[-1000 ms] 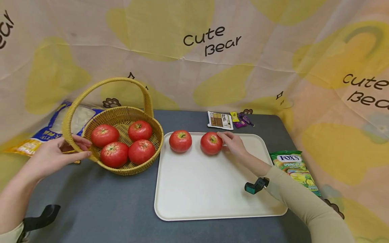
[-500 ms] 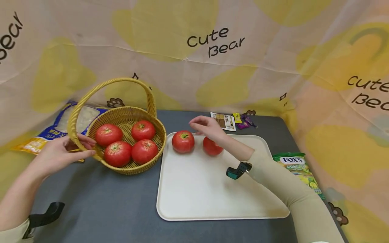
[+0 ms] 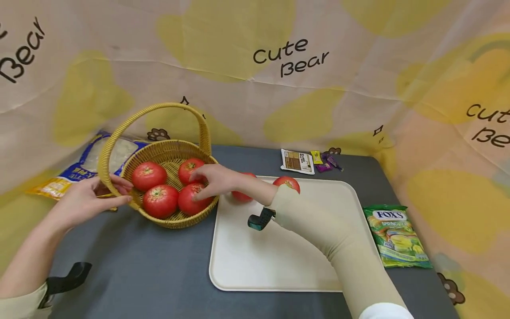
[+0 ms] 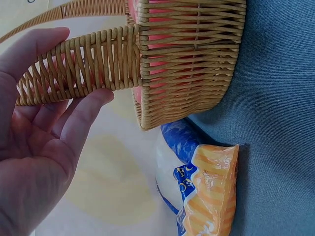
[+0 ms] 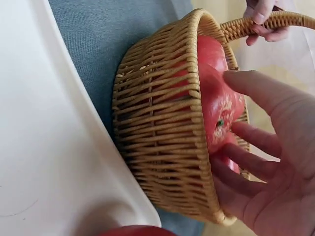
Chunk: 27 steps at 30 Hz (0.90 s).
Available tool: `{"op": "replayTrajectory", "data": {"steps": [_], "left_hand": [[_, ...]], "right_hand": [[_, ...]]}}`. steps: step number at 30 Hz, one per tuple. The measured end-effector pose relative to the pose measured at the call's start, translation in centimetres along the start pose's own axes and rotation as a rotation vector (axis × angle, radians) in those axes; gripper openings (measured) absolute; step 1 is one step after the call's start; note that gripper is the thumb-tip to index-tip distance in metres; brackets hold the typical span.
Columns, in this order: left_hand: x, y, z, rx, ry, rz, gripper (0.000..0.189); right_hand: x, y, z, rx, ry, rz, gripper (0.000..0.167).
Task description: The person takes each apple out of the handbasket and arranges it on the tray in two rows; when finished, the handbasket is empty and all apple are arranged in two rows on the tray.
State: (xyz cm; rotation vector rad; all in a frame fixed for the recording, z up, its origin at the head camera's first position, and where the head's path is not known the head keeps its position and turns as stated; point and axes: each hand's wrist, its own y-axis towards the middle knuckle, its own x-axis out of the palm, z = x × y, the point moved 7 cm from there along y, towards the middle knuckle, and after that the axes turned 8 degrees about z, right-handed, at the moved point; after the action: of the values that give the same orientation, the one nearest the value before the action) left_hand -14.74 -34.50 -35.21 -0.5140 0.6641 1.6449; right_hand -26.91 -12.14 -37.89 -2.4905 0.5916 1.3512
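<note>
A yellow wicker basket (image 3: 171, 224) with an arched handle (image 4: 93, 61) stands at the left, holding several red tomatoes. Low on the handle's left side, my left hand (image 3: 83, 201) grips it, thumb and fingers on opposite sides. My right hand (image 3: 219, 179) reaches in over the basket's right rim, fingers spread over the front-right tomato (image 3: 188, 200) and beside the back-right tomato (image 3: 188, 168). In the right wrist view the thumb touches a tomato (image 5: 219, 105); the fingertips dip partly out of sight behind it. Two more tomatoes, one (image 3: 287, 181) farther right, sit on the white tray (image 3: 255, 270), partly covered by my arm.
Behind the basket lies a blue and yellow bag (image 3: 71, 175). A green Fox's candy bag (image 3: 398, 237) is right of the tray. At the table's back are a white-and-brown packet (image 3: 297, 161) and small purple and yellow sweets (image 3: 323, 167). A patterned cloth hangs behind.
My right hand has left the right-hand tomato on the tray and crossed left into the basket. My left hand still grips the handle. The view has shifted slightly.
</note>
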Motion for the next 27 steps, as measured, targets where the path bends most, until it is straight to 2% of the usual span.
{"op": "replayTrajectory", "data": {"steps": [4,10,14,20,27], "left_hand": [[0.1,0.0,0.0,0.002,-0.004,-0.003,0.032],[0.1,0.0,0.1,0.017,-0.008,0.002,0.03],[0.2,0.0,0.1,0.015,-0.013,-0.001,0.03],[0.2,0.0,0.4,0.015,-0.008,0.0,0.031],[0.1,0.0,0.2,0.012,-0.002,0.0,0.031]], "right_hand": [[1.2,1.0,-0.8,-0.025,-0.11,-0.061,0.058],[2.9,1.5,-1.0,0.027,-0.153,-0.144,0.071],[3.4,1.6,-0.9,0.018,-0.172,-0.164,0.073],[2.6,1.3,-0.9,-0.028,-0.119,-0.085,0.068],[-0.1,-0.6,-0.2,0.036,0.109,0.093,0.073]]}}
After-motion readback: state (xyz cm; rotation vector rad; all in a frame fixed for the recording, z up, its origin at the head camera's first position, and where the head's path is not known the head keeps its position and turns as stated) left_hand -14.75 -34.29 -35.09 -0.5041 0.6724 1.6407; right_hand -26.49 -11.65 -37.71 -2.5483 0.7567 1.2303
